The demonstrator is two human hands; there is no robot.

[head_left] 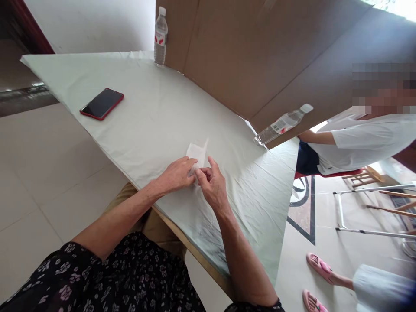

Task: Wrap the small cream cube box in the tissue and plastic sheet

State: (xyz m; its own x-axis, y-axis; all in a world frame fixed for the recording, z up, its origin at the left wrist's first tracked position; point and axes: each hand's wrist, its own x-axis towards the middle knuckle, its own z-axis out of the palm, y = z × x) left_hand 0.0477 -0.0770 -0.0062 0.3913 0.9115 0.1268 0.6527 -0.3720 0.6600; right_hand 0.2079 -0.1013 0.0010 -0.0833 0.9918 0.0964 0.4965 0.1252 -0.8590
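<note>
A small white piece of thin, soft-looking paper or tissue [199,152] lies near the table's front edge, with one narrow corner sticking up. My left hand [180,173] is closed on its near part, the fingertips curled over it. From the right, my right hand [212,185] meets the left one, its thumb and fingers pinching at the paper's near end with the index finger raised. Between the fingertips a small greyish, see-through bit shows, too covered to name. Both hands rest just above the pale green tablecloth [156,125].
A phone in a red case [102,104] lies at the left. Behind stands a brown cardboard panel [224,56], with one water bottle [160,39] at its left end and another bottle [282,125] at its right. A person in a white shirt [367,138] sits beyond the panel.
</note>
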